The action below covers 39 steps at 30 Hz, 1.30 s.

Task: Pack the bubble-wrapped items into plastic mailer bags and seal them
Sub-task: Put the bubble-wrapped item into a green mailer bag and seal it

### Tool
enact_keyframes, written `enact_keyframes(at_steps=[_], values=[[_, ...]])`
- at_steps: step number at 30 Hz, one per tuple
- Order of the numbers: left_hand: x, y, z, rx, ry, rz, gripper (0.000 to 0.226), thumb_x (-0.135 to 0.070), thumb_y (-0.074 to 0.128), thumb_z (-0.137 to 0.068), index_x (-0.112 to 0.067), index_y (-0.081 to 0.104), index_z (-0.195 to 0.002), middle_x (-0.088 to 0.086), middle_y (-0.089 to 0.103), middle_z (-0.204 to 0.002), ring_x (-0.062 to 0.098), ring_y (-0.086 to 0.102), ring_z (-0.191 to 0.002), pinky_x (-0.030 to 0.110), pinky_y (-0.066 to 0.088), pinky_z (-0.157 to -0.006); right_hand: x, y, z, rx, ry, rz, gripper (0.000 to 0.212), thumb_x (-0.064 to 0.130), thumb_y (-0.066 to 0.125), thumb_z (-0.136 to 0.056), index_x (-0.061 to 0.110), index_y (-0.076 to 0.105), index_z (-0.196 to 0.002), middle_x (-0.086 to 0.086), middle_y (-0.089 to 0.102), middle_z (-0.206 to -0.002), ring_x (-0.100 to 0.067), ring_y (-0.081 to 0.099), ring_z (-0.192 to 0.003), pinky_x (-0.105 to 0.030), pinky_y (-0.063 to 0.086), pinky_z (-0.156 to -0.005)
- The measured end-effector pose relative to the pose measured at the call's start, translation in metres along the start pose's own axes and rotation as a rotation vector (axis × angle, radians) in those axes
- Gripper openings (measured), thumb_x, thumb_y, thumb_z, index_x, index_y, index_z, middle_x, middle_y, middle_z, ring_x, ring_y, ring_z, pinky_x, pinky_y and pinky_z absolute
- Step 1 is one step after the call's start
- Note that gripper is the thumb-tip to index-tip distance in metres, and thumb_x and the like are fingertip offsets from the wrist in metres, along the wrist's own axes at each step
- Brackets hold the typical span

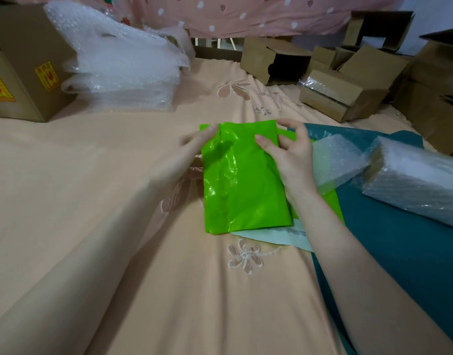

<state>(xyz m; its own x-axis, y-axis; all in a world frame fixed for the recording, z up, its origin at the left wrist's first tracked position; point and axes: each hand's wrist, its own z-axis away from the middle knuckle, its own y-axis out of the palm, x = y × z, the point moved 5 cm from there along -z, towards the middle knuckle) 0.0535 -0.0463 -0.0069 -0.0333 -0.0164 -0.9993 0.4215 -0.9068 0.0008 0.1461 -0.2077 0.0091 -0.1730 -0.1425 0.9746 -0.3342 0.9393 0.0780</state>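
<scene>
Head view gives me both bare hands on a glossy, crinkled green mailer bag (pixel 242 180) lying on the peach bedsheet (pixel 97 175), roughly at centre. My left hand (pixel 192 147) is blurred; its fingertips meet the bag's far left corner, though I cannot tell whether they pinch it or only touch. My right hand (pixel 287 155) grips the bag's far right edge, thumb on top and fingers curled behind it. The bag looks filled and rectangular, its surface wrinkled and shiny. Under its near edge lies a pale, matte flat mailer (pixel 276 238), and right of that a smooth teal plastic sheet (pixel 389 252). On the teal sheet rest a soft bubble-wrapped bundle (pixel 340 160) just beside my right wrist and, farther right, a blocky bubble-wrapped item (pixel 420 180). Far left stands a brown cardboard box (pixel 28 70) with yellow stickers, touching a heaped stack of bubble wrap (pixel 117 65). Far right sit several open small cardboard cartons (pixel 343 96).
</scene>
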Motion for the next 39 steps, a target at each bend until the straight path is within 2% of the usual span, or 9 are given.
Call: enact_keyframes(at_steps=[4,7,11,16,22,27,31,36,39], values=[[0.002,0.000,-0.001,-0.063,0.062,-0.022,0.019,-0.035,0.067,-0.083,-0.017,0.070,-0.084,0.002,0.072,-0.081,0.012,0.065,-0.068,0.029,0.052,-0.067,-0.002,0.008,0.001,0.058,0.013,0.019,0.039,0.007,0.072,-0.079,0.014,0.048,-0.108,-0.015,0.068,-0.091,-0.027,0.066,-0.083,-0.040,0.054,-0.080],[0.002,-0.007,-0.003,-0.122,0.105,0.045,0.014,-0.028,0.065,-0.085,-0.015,0.070,-0.082,-0.001,0.073,-0.077,0.011,0.067,-0.068,0.027,0.055,-0.066,-0.008,0.013,0.004,0.120,0.123,-0.032,0.031,0.019,0.066,-0.086,0.016,0.049,-0.111,-0.005,0.068,-0.092,-0.013,0.066,-0.081,-0.029,0.053,-0.081],[0.003,-0.022,-0.005,-0.265,0.136,0.108,0.013,-0.027,0.065,-0.086,-0.015,0.069,-0.084,0.001,0.072,-0.080,0.017,0.067,-0.076,0.035,0.055,-0.074,-0.013,0.012,0.005,0.146,0.176,0.048,0.035,0.024,0.065,-0.086,0.014,0.050,-0.116,0.003,0.065,-0.087,-0.008,0.061,-0.080,-0.030,0.049,-0.085],[0.002,-0.033,-0.002,-0.412,0.195,0.179,0.018,-0.025,0.065,-0.086,-0.011,0.067,-0.097,0.005,0.071,-0.092,0.017,0.069,-0.085,0.033,0.058,-0.074,-0.014,0.006,0.007,0.065,0.241,-0.044,0.035,0.023,0.065,-0.086,0.015,0.048,-0.115,-0.001,0.064,-0.089,-0.016,0.063,-0.076,-0.029,0.055,-0.049],[-0.002,-0.043,0.001,-0.591,0.231,0.210,0.014,-0.021,0.070,-0.078,-0.019,0.057,-0.083,-0.001,0.064,-0.079,0.014,0.065,-0.076,0.037,0.055,-0.072,-0.016,0.015,0.010,0.098,0.306,-0.137,0.047,0.024,0.063,-0.087,0.020,0.033,-0.123,-0.002,0.065,-0.096,-0.016,0.066,-0.070,-0.027,0.055,-0.050],[-0.004,-0.041,0.002,-0.577,0.226,0.231,0.021,-0.015,0.069,-0.081,-0.020,0.049,-0.079,-0.004,0.058,-0.072,0.006,0.059,-0.062,0.033,0.053,-0.065,-0.021,0.023,0.011,0.123,0.262,-0.091,0.058,-0.003,0.066,-0.081,0.019,0.029,-0.120,0.002,0.066,-0.089,-0.010,0.065,-0.073,-0.024,0.053,-0.054],[-0.011,-0.053,0.003,-0.591,0.313,0.132,0.027,-0.013,0.071,-0.078,-0.024,0.050,-0.089,-0.002,0.058,-0.076,0.013,0.061,-0.072,0.040,0.054,-0.076,-0.016,0.022,0.000,0.018,0.183,-0.046,0.052,-0.011,0.061,-0.079,0.016,0.030,-0.110,-0.004,0.062,-0.080,-0.014,0.060,-0.068,-0.023,0.048,-0.057],[-0.019,-0.069,-0.003,-0.537,0.427,-0.241,0.035,-0.016,0.062,-0.085,-0.019,0.046,-0.117,-0.005,0.059,-0.070,-0.003,0.051,-0.056,0.011,0.040,-0.059,-0.004,0.039,-0.025,0.044,0.027,0.241,0.045,-0.008,0.064,-0.075,0.017,0.039,-0.102,-0.010,0.060,-0.080,-0.025,0.059,-0.072,-0.042,0.051,-0.074],[-0.017,-0.080,-0.012,-0.489,0.420,-0.443,0.028,-0.014,0.055,-0.090,-0.017,0.049,-0.117,0.000,0.055,-0.073,-0.003,0.050,-0.057,0.014,0.039,-0.058,-0.008,0.058,-0.039,0.072,-0.033,0.394,0.038,-0.004,0.064,-0.073,0.017,0.050,-0.101,-0.018,0.061,-0.087,-0.030,0.057,-0.075,-0.037,0.048,-0.071]])
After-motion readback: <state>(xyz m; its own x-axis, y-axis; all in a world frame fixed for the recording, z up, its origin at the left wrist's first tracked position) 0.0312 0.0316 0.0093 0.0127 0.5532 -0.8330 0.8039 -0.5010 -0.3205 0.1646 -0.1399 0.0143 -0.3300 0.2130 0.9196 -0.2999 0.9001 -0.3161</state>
